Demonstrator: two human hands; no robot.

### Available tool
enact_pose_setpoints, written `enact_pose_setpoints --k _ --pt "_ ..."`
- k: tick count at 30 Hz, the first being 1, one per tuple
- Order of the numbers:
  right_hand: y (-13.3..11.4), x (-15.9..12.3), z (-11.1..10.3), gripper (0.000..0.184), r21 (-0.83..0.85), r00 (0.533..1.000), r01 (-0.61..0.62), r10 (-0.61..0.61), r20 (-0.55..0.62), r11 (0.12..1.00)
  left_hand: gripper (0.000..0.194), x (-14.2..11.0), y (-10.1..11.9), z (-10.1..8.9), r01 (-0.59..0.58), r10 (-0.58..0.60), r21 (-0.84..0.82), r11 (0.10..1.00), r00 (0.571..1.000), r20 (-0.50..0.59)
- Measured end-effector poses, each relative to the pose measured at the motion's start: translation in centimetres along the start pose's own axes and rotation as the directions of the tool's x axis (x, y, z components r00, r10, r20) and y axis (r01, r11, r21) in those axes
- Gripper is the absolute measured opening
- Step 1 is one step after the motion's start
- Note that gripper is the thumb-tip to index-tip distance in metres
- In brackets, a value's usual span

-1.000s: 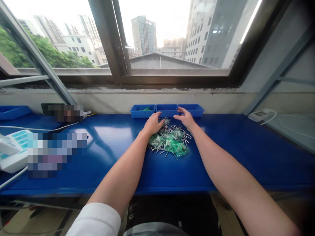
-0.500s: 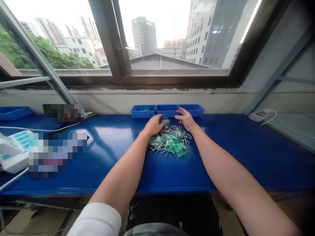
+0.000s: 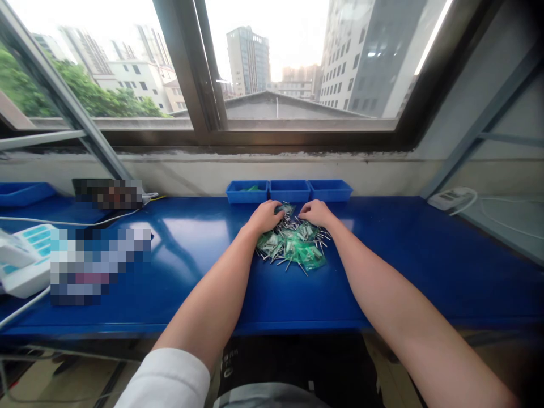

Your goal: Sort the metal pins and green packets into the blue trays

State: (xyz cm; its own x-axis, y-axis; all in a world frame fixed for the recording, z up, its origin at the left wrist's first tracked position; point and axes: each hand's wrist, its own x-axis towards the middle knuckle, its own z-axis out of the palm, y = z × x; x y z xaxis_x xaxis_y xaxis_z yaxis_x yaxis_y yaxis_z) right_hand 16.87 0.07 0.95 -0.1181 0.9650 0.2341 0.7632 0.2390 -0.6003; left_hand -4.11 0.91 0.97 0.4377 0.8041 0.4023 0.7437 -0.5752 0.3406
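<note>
Thin silver metal pins (image 3: 278,262) lie in a loose pile on the blue table (image 3: 204,289). Mixed in are small clear green plastic bags (image 3: 313,256), some with metal pieces inside. My left hand (image 3: 266,217) rests at the pile's far left edge, thumb and fingers apart, beside a small bag (image 3: 286,209). At the far right edge, my right hand (image 3: 318,214) has its fingers bent down and drawn together over the pins. Whatever lies between those fingertips is too small to make out.
Three blue bins (image 3: 289,191) stand in a row behind the pile; the left one holds something green. Left are a white device with blue-green keys (image 3: 32,249), a cable, blurred items and a blue tray (image 3: 25,194). A power strip (image 3: 449,197) sits far right.
My right hand has come down and nearer from in front of the bins to the pile, its spread fingers closing. The left hand has barely moved.
</note>
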Motion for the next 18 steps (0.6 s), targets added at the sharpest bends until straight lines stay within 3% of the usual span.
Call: enact_pose_setpoints --k 7,13,18 --pt "0.0 0.2 0.4 0.012 -0.035 0.999 -0.008 0.009 0.032 0.999 0.034 0.0 -0.1 0.1 -0.006 0.006 0.016 1.000 1.000 0.000" --pt "-0.8 0.0 0.4 0.018 0.214 0.983 0.178 -0.161 -0.093 0.961 0.033 -0.1 0.6 -0.4 -0.040 0.039 -0.030 0.999 0.998 -0.039" --pt "-2.1 -0.4 0.5 0.024 0.418 0.978 0.211 -0.192 -0.087 0.884 0.029 -0.2 1.6 -0.9 -0.164 0.155 -0.124 0.979 0.985 -0.076"
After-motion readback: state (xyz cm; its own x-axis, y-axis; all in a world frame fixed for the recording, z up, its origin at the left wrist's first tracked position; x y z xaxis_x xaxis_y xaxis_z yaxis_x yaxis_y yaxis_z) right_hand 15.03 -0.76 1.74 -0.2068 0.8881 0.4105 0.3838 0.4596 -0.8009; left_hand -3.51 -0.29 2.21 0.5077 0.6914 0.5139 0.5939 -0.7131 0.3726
